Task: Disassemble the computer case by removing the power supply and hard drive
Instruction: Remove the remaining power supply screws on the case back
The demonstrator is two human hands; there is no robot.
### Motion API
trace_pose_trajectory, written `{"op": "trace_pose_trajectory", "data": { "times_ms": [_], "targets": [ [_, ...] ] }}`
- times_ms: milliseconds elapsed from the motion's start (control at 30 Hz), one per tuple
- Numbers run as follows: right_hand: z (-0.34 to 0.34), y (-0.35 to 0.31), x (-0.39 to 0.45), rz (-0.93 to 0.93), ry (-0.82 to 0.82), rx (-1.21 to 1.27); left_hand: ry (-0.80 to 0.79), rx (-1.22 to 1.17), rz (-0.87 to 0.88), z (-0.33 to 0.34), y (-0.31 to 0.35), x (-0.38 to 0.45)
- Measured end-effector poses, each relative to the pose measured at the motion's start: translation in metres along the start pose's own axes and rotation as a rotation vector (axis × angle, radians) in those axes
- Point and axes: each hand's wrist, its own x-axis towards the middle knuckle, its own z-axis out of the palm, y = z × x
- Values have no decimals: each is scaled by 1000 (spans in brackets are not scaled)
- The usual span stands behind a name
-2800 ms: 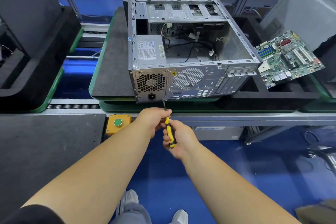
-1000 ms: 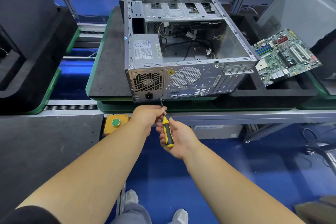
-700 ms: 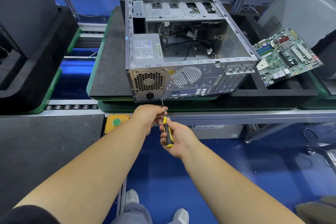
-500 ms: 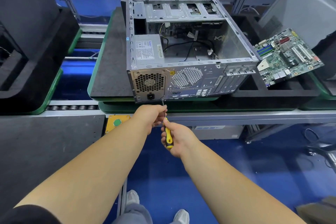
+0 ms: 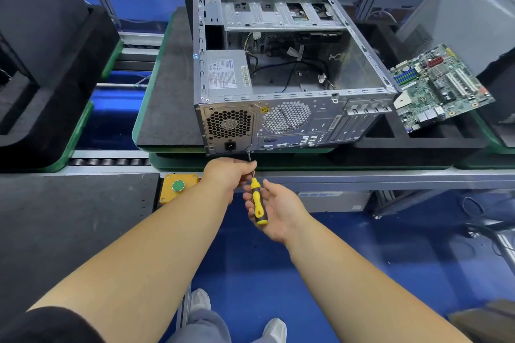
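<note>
Right hand (image 5: pixel 278 210) opened, black mat (image 5: pixel 170 97), blue floor (image 5: pixel 250 267)

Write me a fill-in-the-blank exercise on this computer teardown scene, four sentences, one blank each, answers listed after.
1. The left hand pinches the metal shaft of the ____.
2. The screwdriver has a handle coloured black and ____.
3. The power supply sits in the computer case, in the near corner on the person's ____ side.
4. The loose motherboard lies to the ____ of the case.

Missing words: screwdriver; yellow; left; right
</note>
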Motion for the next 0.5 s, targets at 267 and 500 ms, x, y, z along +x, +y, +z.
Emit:
{"op": "trace_pose_trajectory", "data": {
  "times_ms": [267,500],
  "targets": [
    [3,1,1,-7,61,-49,-5,-43,29,1,-6,3],
    [6,2,3,-20,83,-44,-117,-391,16,1,-12,4]
  ]
}}
